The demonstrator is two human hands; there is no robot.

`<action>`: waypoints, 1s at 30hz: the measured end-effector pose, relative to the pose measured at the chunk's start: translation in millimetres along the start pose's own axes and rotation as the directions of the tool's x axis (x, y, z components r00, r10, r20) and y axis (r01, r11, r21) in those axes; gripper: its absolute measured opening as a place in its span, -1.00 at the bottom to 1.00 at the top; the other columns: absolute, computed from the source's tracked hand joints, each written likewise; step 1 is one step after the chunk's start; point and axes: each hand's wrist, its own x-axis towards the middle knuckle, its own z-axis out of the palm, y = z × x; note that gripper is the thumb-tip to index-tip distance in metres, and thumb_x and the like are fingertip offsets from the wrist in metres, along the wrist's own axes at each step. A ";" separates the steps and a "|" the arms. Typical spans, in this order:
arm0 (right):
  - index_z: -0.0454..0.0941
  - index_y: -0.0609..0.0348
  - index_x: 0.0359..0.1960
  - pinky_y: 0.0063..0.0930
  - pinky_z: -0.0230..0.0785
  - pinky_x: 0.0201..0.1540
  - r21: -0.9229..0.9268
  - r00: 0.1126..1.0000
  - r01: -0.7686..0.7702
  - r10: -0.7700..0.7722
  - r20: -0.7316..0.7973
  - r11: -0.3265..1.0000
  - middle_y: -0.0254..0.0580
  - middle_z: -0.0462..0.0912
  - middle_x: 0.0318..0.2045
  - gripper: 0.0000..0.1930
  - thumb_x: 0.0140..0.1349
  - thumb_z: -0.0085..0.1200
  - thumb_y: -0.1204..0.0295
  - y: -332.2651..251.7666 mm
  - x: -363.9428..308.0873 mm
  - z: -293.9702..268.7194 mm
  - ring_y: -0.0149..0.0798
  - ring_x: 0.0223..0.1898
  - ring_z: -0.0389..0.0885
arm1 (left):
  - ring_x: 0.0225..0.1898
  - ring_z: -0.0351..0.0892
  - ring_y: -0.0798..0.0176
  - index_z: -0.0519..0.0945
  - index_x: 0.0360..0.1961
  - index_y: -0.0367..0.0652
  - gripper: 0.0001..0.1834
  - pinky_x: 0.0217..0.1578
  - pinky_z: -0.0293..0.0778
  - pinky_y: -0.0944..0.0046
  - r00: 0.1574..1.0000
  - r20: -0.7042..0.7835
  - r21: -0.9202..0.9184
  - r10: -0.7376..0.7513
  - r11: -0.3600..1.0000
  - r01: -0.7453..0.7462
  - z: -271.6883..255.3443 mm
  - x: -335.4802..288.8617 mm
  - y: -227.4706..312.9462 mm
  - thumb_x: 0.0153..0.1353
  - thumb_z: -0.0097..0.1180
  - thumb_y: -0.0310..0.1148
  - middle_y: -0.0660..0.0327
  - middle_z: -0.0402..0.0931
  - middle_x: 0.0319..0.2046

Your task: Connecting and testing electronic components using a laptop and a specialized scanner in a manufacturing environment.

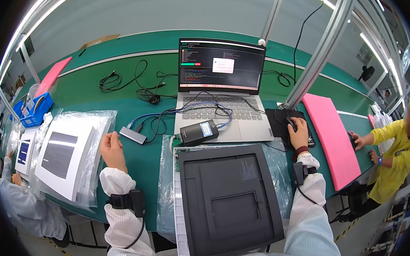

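Work position: the dark grey panel housing (232, 229) lies recessed side up at the lower centre of the frame, over a white frame (180, 209), its lower end close to the person's body. Just above its top edge, a black box (188, 134) rests on the front of the open laptop (253, 117); a blue cable (227, 115) runs to the box. Contact between box and housing cannot be confirmed.

Right hand (299, 132): right of centre, fingers wrapped over a black mouse (290, 122) on a dark mouse pad (276, 125). Left hand (113, 151): left of centre, fingers curled and partly closed, near a grey adapter (133, 135) but apart from it. Nothing shows in its grip; the palm is hidden, so I cannot tell whether it holds anything.

Step in hand, as judged: operating the laptop by mouse with the box cabled up. A pale dialog window (223, 65) is open on the screen; its text is too small to read. The next move appears to call for a cursor adjustment and a click at that window, with the left hand clear of the cables and the housing undisturbed.
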 end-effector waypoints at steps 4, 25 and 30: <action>0.52 0.08 -0.14 -0.24 0.26 0.04 -0.015 1.000 0.017 -0.017 -0.001 1.000 -0.03 0.42 -0.08 -0.72 0.06 0.11 0.38 -1.6 -1.9 1.5 0.01 -0.01 0.40 | -0.65 0.12 0.57 0.43 -0.50 -0.20 -0.81 -0.62 0.01 0.51 1.000 0.023 0.010 -0.004 1.000 0.004 -0.2 0.0 -1.1 0.22 0.00 -0.36 0.41 0.23 -0.71; 0.47 0.10 -0.08 -0.26 0.25 0.06 -0.026 0.999 0.016 -0.015 0.028 1.000 -0.01 0.41 -0.06 -0.66 0.06 0.11 0.38 0.6 -2.8 0.4 0.02 0.00 0.39 | -0.67 0.11 0.59 0.44 -0.48 -0.17 -0.84 -0.65 0.00 0.53 0.997 0.076 0.019 -0.034 0.999 0.033 2.9 -5.0 7.4 0.22 0.00 -0.36 0.43 0.23 -0.71; 0.33 0.06 0.07 -0.17 0.18 0.11 -0.091 0.995 0.023 -0.032 -0.097 0.996 -0.03 0.38 0.00 -0.47 0.02 0.15 0.28 -10.7 -1.3 -9.6 0.03 0.06 0.33 | -0.68 0.17 0.57 0.47 -0.50 -0.17 -0.87 -0.67 0.07 0.53 0.946 0.292 0.050 -0.142 0.990 0.134 0.7 -11.2 17.2 0.16 0.02 -0.38 0.42 0.27 -0.71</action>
